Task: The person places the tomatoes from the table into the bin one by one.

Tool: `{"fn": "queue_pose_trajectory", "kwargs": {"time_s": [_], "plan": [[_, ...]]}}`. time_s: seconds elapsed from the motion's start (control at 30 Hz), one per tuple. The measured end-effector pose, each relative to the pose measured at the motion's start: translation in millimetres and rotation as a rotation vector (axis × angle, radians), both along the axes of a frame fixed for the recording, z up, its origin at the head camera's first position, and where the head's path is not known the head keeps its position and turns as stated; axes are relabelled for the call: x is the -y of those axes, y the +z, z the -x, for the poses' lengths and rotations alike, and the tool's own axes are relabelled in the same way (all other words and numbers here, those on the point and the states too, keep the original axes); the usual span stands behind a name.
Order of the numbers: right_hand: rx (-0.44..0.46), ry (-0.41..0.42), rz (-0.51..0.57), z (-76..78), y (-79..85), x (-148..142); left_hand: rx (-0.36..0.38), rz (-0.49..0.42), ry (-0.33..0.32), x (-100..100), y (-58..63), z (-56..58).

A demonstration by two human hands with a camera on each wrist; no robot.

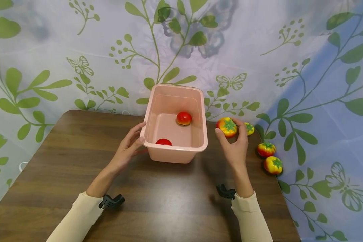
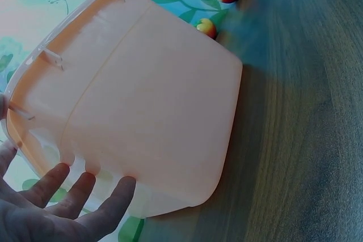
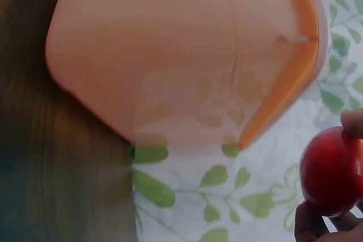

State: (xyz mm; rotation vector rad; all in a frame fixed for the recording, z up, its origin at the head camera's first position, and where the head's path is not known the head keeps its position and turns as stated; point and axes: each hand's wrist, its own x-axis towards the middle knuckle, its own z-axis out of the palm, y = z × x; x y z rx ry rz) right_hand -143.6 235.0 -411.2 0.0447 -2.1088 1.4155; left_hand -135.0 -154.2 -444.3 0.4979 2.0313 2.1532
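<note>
My left hand [image 1: 127, 148] holds the left side of a pink plastic bin [image 1: 175, 155], thumb at the rim and the other fingers against the outer wall, as the left wrist view shows. Inside the bin lie two glossy red fruits, one toward the back right [image 1: 184, 118] and one at the front [image 1: 164, 142], partly hidden by the rim. To the right of the bin, my right hand [image 1: 236, 148] grips a red-and-yellow tomato-like fruit [image 1: 227, 127] with a green star-shaped top, between thumb and fingers above the table.
More such fruits stand along the table's right edge: one behind my right hand [image 1: 249, 128], another farther forward [image 1: 266, 149], and a yellower one [image 1: 273, 165]. A leaf-patterned cloth [image 1: 109, 50] hangs behind the brown wooden table [image 1: 157, 201].
</note>
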Motion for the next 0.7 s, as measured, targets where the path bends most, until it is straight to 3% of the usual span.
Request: {"fn": "queue_pose_trajectory", "kwargs": {"time_s": [0.37,0.7], "plan": [[-0.08,0.226,0.038,0.3,2.7,47,0.0,0.002,0.004,3,0.5,-1.6],[-0.093,0.283,0.04,-0.6,1.3,62,0.003,0.002,-0.005,1,-0.6,1.1]]}}
